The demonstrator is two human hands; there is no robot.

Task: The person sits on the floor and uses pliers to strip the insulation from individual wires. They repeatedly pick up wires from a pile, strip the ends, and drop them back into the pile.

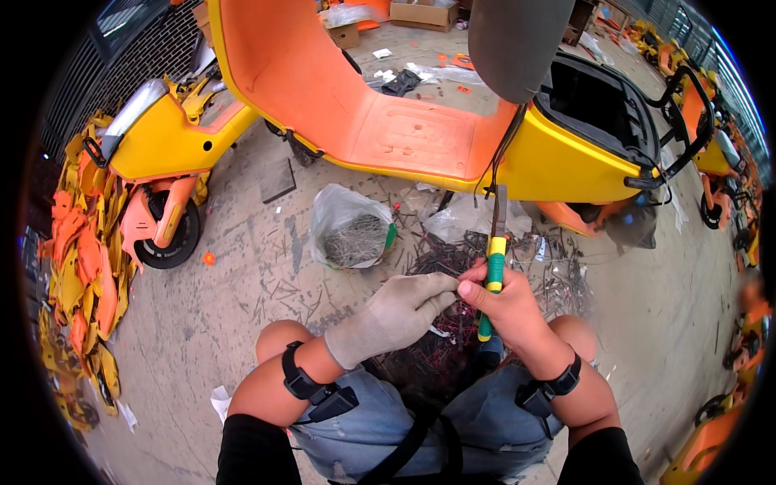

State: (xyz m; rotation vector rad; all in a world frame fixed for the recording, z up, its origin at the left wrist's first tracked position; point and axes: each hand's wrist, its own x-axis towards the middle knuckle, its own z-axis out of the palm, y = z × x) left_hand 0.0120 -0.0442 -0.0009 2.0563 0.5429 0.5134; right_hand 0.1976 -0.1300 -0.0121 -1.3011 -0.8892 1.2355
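Observation:
My right hand (509, 300) is bare and closed around pliers (496, 264) with green and yellow handles; their metal jaws point away from me. A pale knitted glove covers my left hand (397, 312). Its fingertips meet the thumb and fingers of the right hand, and any thin piece pinched there is too small to make out. Beneath both hands spreads a heap of black and red wire scraps (424, 354). Just beyond the left hand, an open plastic-lined container (389, 242) holds many thin silvery wire strands (354, 239).
A yellow and orange scooter body (418, 136) stands across the view, with black cables (502, 148) hanging near the pliers. Clear plastic (451, 217) lies under it. Scooter panels (79, 260) are piled at left, beside a front wheel (173, 236). More scooters (712, 151) line the right.

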